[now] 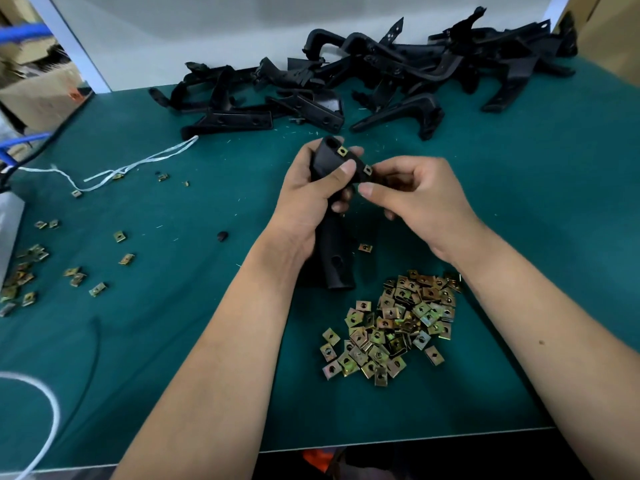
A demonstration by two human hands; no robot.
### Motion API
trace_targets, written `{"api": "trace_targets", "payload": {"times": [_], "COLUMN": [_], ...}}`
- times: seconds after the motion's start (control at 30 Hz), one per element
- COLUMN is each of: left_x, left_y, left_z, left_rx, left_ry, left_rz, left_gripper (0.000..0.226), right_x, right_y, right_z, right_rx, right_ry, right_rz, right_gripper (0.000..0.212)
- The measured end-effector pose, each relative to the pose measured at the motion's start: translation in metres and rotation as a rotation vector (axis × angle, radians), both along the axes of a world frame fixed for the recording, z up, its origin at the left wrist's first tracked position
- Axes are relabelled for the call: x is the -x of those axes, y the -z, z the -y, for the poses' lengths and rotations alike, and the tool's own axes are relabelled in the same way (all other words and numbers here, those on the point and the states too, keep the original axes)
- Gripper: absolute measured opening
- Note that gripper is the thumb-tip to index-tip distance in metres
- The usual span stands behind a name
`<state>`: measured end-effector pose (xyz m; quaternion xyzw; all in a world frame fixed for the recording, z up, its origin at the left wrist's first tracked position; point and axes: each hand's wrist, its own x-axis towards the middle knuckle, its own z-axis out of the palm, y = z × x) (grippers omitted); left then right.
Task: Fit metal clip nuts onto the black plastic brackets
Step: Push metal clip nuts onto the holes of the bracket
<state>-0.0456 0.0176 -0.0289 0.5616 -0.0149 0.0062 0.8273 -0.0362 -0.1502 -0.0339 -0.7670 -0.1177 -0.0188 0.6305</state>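
Note:
My left hand point(313, 192) grips a black plastic bracket point(334, 258) upright over the green table, thumb pressed on its upper part. One metal clip nut point(342, 151) sits on the bracket's top edge. A second clip nut point(367, 170) sits on the bracket's right tab, where the fingers of my right hand point(412, 195) pinch around it. A heap of brass-coloured clip nuts point(394, 327) lies on the table below my right wrist. A pile of black brackets point(363, 81) lies along the far edge.
Loose clip nuts point(74, 271) are scattered on the left of the green table point(536, 202), with a white string point(138, 164) and a black cable point(93, 358). A cardboard box point(38, 95) stands off the far-left corner. One clip nut point(364, 247) lies near the bracket.

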Motion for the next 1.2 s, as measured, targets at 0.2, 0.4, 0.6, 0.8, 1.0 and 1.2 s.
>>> {"api": "trace_targets", "payload": {"times": [0.2, 0.4, 0.6, 0.8, 1.0, 1.2], "left_x": [0.004, 0.007, 0.013, 0.014, 0.020, 0.036], "left_y": [0.001, -0.001, -0.007, -0.014, -0.043, -0.083], "left_z": [0.005, 0.005, 0.005, 0.005, 0.032, 0.169], "left_rx": [-0.070, -0.120, -0.119, -0.029, -0.157, -0.385], "left_ry": [0.021, 0.010, 0.036, 0.041, 0.044, 0.013], "left_rz": [0.092, 0.060, 0.092, 0.099, 0.106, 0.357], "left_gripper": [0.023, 0.018, 0.027, 0.006, 0.009, 0.016], "right_x": [0.002, -0.002, -0.002, 0.009, 0.027, 0.067], "right_y": [0.000, 0.004, 0.001, -0.008, -0.034, -0.056], "right_z": [-0.001, 0.001, 0.001, 0.000, 0.028, 0.143], "right_rx": [0.142, 0.111, 0.037, 0.034, 0.203, 0.095], "right_ry": [0.043, 0.007, -0.052, -0.039, 0.037, 0.272], "right_rz": [0.197, 0.182, 0.194, 0.262, 0.300, 0.241], "right_gripper": [0.027, 0.030, 0.032, 0.034, 0.032, 0.017]}}
